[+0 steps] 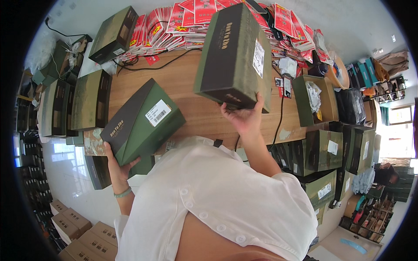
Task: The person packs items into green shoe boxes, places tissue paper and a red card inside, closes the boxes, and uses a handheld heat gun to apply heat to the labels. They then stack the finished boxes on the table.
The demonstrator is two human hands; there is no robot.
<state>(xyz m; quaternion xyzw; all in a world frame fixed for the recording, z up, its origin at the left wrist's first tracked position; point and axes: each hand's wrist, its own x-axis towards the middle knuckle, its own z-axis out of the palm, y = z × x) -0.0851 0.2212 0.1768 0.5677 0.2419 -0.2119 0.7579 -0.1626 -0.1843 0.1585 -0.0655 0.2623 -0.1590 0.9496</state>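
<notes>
My left hand [116,167] grips the lower end of a green and dark brown shoebox [141,119], its fingers partly behind the box. That box is tilted over the table's near left edge, with a white barcode label facing up. At the centre right, my right hand [244,115] holds up a second, larger-looking shoebox [233,56] in mottled green and dark brown by its near end. A white label is stuck on its right side. Both boxes are closed, and a gap of bare tabletop [180,71] shows between them.
Red printed packets [191,19] are heaped along the table's back. More shoeboxes [90,99] stand at the left, others [324,150] at the right. An open box [315,100] holds crumpled plastic. A black cable [163,66] crosses the tabletop. Brown cartons [80,222] sit on the floor, lower left.
</notes>
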